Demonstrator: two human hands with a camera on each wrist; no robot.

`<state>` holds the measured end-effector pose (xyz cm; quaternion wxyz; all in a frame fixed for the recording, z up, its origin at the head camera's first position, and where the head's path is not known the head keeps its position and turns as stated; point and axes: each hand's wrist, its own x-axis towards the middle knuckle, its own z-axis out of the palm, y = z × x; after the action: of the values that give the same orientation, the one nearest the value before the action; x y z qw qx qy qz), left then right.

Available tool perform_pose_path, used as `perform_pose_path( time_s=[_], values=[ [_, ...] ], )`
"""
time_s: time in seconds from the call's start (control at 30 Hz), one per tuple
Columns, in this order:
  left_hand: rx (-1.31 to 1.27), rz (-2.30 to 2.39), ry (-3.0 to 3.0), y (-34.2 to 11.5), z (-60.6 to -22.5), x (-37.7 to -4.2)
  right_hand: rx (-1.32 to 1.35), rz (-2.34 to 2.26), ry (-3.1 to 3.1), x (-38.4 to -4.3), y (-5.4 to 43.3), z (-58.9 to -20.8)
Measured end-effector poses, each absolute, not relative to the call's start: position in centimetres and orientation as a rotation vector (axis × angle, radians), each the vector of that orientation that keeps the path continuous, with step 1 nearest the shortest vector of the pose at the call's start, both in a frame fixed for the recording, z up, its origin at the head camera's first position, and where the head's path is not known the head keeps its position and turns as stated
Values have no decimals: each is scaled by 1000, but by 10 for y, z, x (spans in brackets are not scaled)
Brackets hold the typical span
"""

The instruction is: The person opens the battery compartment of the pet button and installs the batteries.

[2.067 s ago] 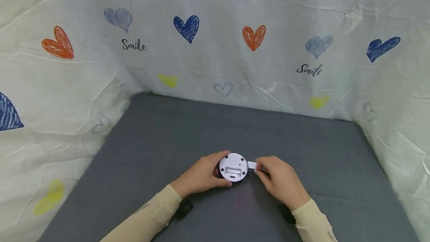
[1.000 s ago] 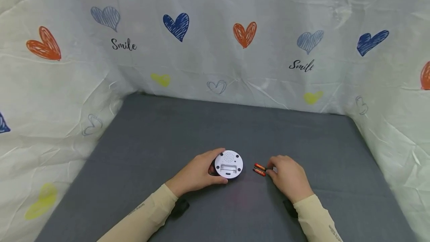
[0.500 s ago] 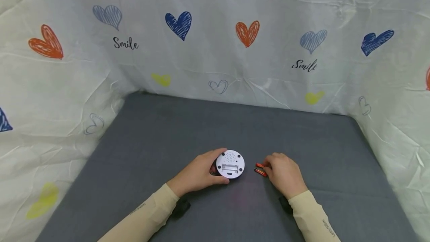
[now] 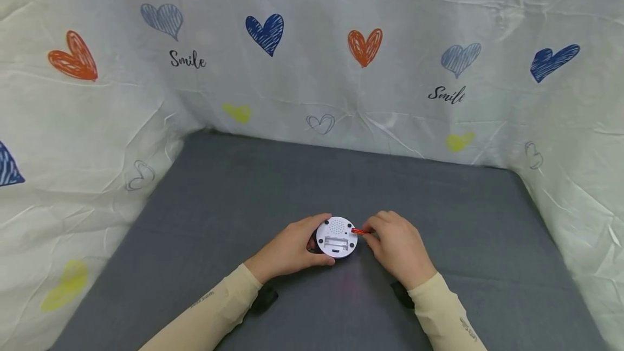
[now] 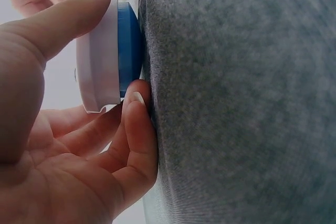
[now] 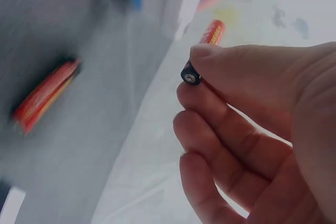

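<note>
My left hand (image 4: 287, 248) grips a round white device (image 4: 336, 226) by its edge, thumb on one side and fingers on the other. Its underside faces up, with speaker holes, several dark feet and an uncovered battery slot with nothing in it. In the left wrist view the device's blue lower part (image 5: 128, 45) sits close over the grey cloth. My right hand (image 4: 397, 248) pinches a red battery (image 6: 213, 31) with a black end between thumb and forefinger; in the head view it overlaps the device's right rim. A second red battery (image 6: 47, 95) lies on the cloth.
A grey cloth (image 4: 273, 177) covers the table. White sheets (image 4: 312, 80) printed with hearts and "Smile" close off the back and sides. A small blurred white piece (image 6: 11, 205) shows at the lower left of the right wrist view.
My right hand first held a white strip beside the device, let go of it, then picked up one of two batteries and brought it left to the device. My left hand keeps its grip.
</note>
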<state>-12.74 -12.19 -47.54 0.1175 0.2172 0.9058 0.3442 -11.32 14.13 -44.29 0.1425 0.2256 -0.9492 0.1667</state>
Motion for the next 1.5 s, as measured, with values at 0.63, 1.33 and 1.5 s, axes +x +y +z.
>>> perform_pose_path(
  time_s=[0.63, 1.33, 1.5],
  values=[
    [679, 1031, 2644, -123, -478, -128, 843, 443, -2672, -112, 105, -454],
    [645, 998, 2655, -121, -477, -128, 378, 976, -3066, -119, 121, -452],
    [639, 995, 2652, -120, -476, -128, 350, 1054, -3099, -120, 120, -455]
  ],
)
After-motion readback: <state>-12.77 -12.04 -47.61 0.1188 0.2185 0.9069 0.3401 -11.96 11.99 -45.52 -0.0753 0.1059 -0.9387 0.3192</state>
